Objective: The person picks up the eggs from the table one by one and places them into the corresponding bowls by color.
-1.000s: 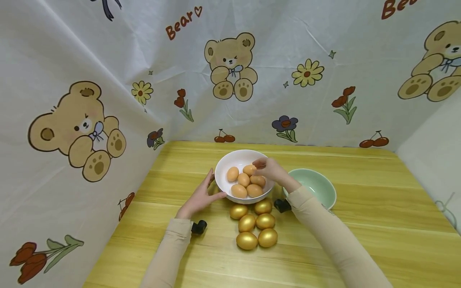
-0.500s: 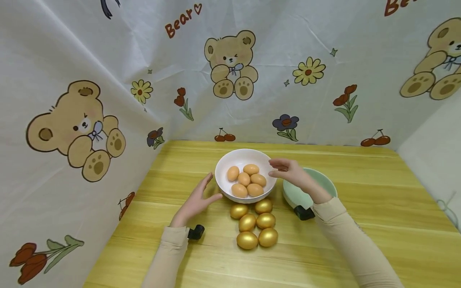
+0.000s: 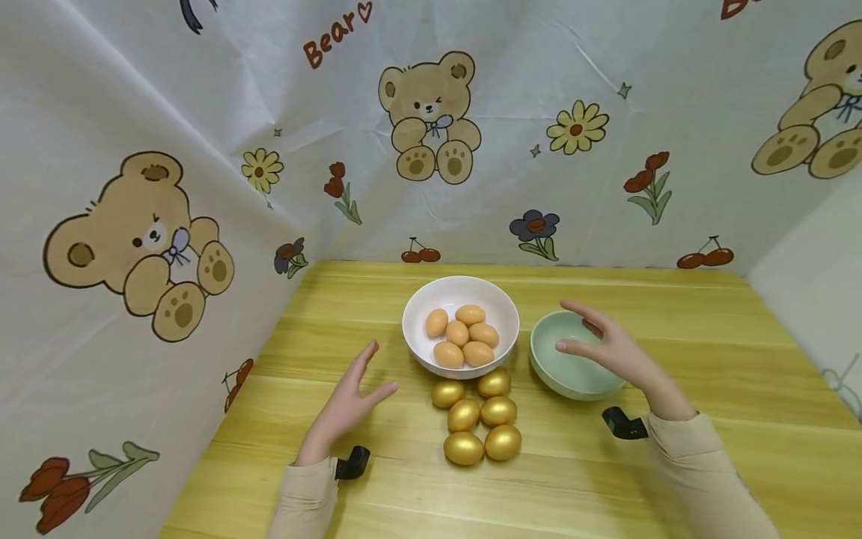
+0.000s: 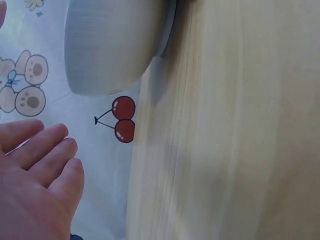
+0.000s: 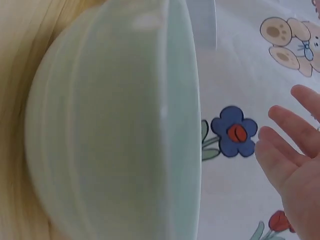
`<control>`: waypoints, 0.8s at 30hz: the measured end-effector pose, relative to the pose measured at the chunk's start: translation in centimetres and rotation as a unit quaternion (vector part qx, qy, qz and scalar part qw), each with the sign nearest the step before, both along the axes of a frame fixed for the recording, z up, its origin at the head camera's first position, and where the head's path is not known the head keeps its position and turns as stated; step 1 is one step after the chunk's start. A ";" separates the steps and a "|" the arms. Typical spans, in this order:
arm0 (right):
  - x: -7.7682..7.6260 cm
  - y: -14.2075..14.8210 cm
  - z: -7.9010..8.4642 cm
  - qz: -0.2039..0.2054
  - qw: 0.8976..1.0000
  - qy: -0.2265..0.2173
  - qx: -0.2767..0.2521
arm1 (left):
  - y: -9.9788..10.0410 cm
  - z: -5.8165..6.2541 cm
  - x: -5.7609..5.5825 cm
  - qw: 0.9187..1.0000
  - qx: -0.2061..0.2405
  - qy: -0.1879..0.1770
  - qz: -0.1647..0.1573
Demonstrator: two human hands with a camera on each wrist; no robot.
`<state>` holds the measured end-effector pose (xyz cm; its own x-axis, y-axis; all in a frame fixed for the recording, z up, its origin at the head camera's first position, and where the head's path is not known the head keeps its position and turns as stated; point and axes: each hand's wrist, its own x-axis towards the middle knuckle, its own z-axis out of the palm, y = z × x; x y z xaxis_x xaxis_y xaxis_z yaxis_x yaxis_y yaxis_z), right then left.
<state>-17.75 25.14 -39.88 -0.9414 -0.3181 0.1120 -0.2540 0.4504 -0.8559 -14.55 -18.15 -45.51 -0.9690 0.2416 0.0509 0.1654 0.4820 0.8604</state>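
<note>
Several brown eggs (image 3: 457, 334) lie in a white bowl (image 3: 419, 352) at the middle of the table. In front of it, several shiny golden eggs (image 3: 464, 415) lie on the wood in two rows. My left hand (image 3: 343, 408) hovers to the left of the white bowl, fingers extended and thumb apart, holding nothing. Over the right part of a pale green bowl (image 3: 559, 374) is my right hand (image 3: 616, 352), its fingers spread and no object in its grasp. The right wrist view shows the green bowl's side (image 5: 115, 130) close up, with the fingers beyond its rim.
The wooden table (image 3: 377, 494) meets a white cloth (image 3: 498, 150) printed with bears and flowers at the back and left. A black wrist camera (image 3: 353, 463) sits under the left wrist, another black camera (image 3: 622, 424) by the right. A white surface (image 3: 818, 254) borders the table's right.
My right hand has left the brown eggs in the white bowl and moved right, over the green bowl. My left hand has drawn back from the white bowl's rim, toward the front left.
</note>
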 end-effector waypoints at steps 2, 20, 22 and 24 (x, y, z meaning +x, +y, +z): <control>0.5 0.6 -0.1 -0.008 1.000 0.009 0.017 | -0.2 -0.1 0.5 1.000 0.009 0.001 0.008; 1.9 5.1 -3.6 -0.002 0.998 0.018 0.055 | 1.0 0.7 4.7 0.999 0.031 0.008 0.002; 2.0 5.3 -3.9 -0.002 0.999 0.005 0.048 | 1.4 0.2 4.9 0.999 0.030 0.009 -0.004; 2.0 5.6 -4.1 -0.003 0.999 -0.013 0.038 | 1.8 0.1 5.2 1.000 0.027 0.005 -0.011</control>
<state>-15.71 30.73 -44.02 -0.9455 -0.3194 0.0633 -0.2295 0.5159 -0.8254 -9.37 -16.33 -45.44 -0.9630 0.2591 0.0746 0.1844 0.4308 0.8834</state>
